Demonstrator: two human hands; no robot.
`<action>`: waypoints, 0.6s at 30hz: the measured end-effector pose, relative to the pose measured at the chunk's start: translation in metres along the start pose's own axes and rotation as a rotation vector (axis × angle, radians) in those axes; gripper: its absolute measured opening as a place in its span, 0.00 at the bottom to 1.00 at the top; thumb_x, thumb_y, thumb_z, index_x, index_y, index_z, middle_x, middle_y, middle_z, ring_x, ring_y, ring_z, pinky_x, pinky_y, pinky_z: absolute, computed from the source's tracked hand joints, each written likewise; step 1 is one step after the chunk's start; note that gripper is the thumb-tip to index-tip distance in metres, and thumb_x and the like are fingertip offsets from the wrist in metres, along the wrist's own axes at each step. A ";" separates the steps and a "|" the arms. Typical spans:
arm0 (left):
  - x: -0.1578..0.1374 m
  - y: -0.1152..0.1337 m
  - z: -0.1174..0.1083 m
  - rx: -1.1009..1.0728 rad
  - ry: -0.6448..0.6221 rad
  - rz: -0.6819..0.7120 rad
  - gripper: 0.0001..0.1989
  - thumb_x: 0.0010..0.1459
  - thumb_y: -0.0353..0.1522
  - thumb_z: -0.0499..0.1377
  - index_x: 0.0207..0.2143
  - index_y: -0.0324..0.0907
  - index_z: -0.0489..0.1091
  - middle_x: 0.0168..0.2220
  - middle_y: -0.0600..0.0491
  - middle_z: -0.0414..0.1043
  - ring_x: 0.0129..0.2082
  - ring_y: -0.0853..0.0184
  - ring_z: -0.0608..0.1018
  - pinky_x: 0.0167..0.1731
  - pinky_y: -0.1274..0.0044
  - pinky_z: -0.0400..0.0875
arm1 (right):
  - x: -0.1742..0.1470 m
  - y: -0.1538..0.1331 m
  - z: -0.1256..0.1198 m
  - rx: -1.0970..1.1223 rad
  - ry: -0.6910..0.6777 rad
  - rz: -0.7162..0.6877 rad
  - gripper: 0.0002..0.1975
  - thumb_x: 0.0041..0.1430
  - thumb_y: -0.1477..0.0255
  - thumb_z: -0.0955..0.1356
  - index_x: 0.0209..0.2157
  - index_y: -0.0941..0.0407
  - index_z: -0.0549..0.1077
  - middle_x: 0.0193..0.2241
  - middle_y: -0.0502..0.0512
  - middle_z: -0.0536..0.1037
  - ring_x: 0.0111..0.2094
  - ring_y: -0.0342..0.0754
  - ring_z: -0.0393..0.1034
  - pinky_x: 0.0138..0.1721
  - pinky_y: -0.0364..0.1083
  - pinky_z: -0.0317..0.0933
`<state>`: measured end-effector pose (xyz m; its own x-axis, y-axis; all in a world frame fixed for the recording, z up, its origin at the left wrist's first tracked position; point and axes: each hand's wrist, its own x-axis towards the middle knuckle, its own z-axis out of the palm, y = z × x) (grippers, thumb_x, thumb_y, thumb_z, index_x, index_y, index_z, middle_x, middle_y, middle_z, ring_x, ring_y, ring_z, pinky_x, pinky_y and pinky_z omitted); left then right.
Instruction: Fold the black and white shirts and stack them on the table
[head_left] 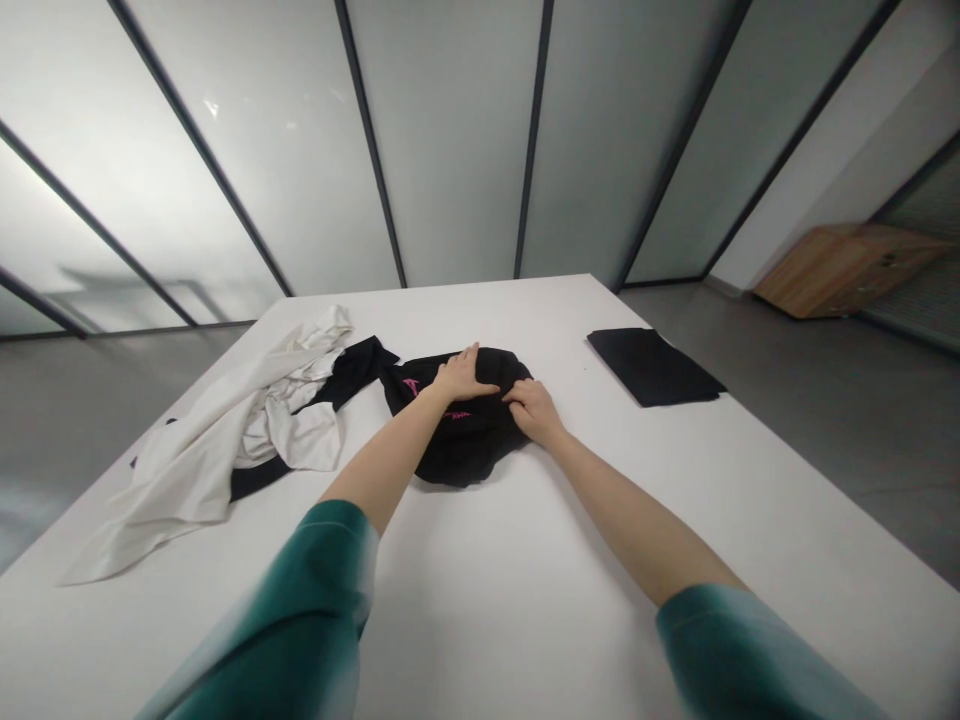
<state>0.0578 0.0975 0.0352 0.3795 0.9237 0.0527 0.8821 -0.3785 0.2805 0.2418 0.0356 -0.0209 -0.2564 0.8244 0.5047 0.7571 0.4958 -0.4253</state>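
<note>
Office-like rm w/ frosted-glass partition (pixel 457 140)

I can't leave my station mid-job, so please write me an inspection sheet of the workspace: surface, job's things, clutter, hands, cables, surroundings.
Surface: white table, with cloth lying at left, middle and right.
Job's things: black cloth with pink print, rumpled, under both hands.
Clutter: loose white cloth heaped at left with dark cloth among it; folded black cloth at the right edge.
Hands: left hand spread on the printed cloth; right hand at its right side, fingers bent; grip unclear.
Cables: nothing seen.
Surroundings: pale panels with dark frames behind; wooden cabinet at far right; grey floor.
</note>
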 end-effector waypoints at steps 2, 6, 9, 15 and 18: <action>0.010 -0.003 0.007 -0.020 -0.072 -0.083 0.45 0.51 0.46 0.65 0.67 0.39 0.56 0.62 0.35 0.66 0.62 0.41 0.67 0.57 0.53 0.61 | -0.001 0.006 -0.003 0.105 0.193 0.121 0.12 0.52 0.76 0.60 0.26 0.53 0.75 0.29 0.56 0.76 0.36 0.53 0.69 0.44 0.52 0.61; 0.009 -0.012 -0.001 -0.121 -0.048 -0.093 0.22 0.54 0.38 0.60 0.51 0.41 0.72 0.50 0.41 0.77 0.52 0.47 0.76 0.53 0.58 0.67 | 0.002 0.023 -0.008 0.310 0.503 0.479 0.12 0.53 0.71 0.58 0.25 0.53 0.71 0.25 0.54 0.74 0.34 0.53 0.69 0.39 0.50 0.63; 0.004 -0.021 -0.027 -0.223 0.101 -0.028 0.14 0.54 0.35 0.59 0.42 0.41 0.74 0.42 0.46 0.79 0.45 0.52 0.79 0.49 0.63 0.71 | 0.005 0.033 -0.008 0.398 0.575 0.627 0.11 0.51 0.69 0.58 0.24 0.53 0.70 0.21 0.52 0.71 0.31 0.52 0.68 0.35 0.49 0.63; -0.006 -0.033 -0.088 -0.654 0.404 0.114 0.14 0.49 0.33 0.62 0.40 0.39 0.73 0.38 0.51 0.78 0.46 0.54 0.78 0.52 0.61 0.71 | 0.005 0.027 -0.003 0.393 0.514 0.491 0.15 0.54 0.65 0.60 0.36 0.55 0.74 0.33 0.58 0.78 0.38 0.55 0.72 0.44 0.54 0.65; -0.012 -0.034 -0.102 -1.097 0.515 0.066 0.17 0.52 0.34 0.61 0.45 0.40 0.72 0.42 0.51 0.79 0.50 0.55 0.78 0.53 0.61 0.72 | 0.003 0.012 0.001 0.303 0.345 0.196 0.24 0.58 0.61 0.63 0.54 0.55 0.70 0.53 0.65 0.75 0.55 0.60 0.68 0.55 0.60 0.61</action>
<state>-0.0054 0.1051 0.1225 0.0394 0.9147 0.4023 0.0652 -0.4041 0.9124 0.2493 0.0439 -0.0255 0.1257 0.7972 0.5905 0.5492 0.4398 -0.7106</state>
